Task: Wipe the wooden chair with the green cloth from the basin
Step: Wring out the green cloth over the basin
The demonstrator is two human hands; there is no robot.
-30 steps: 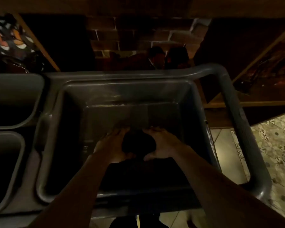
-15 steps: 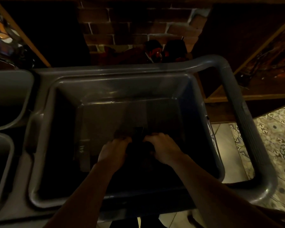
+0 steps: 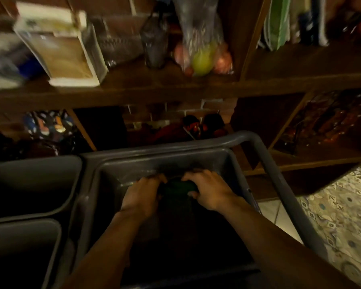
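Observation:
The dark green cloth (image 3: 178, 189) is bunched between my two hands, lifted above the floor of the grey basin (image 3: 154, 162). My left hand (image 3: 141, 195) grips its left end and my right hand (image 3: 209, 189) grips its right end, fingers curled around it. A dark length of the cloth hangs down below my hands into the shadowed basin. No wooden chair shows in the head view.
The basin sits in a grey cart with a thick handle bar (image 3: 279, 184) on the right and two more grey tubs (image 3: 29, 180) on the left. A wooden shelf (image 3: 175, 88) behind holds a box, bottles and a bag of fruit (image 3: 202, 57). Patterned floor tiles (image 3: 342, 215) lie at right.
Both hands closed tighter on the cloth and raised it from the basin floor. The view tilted upward, so the upper shelf with its box and fruit came into sight.

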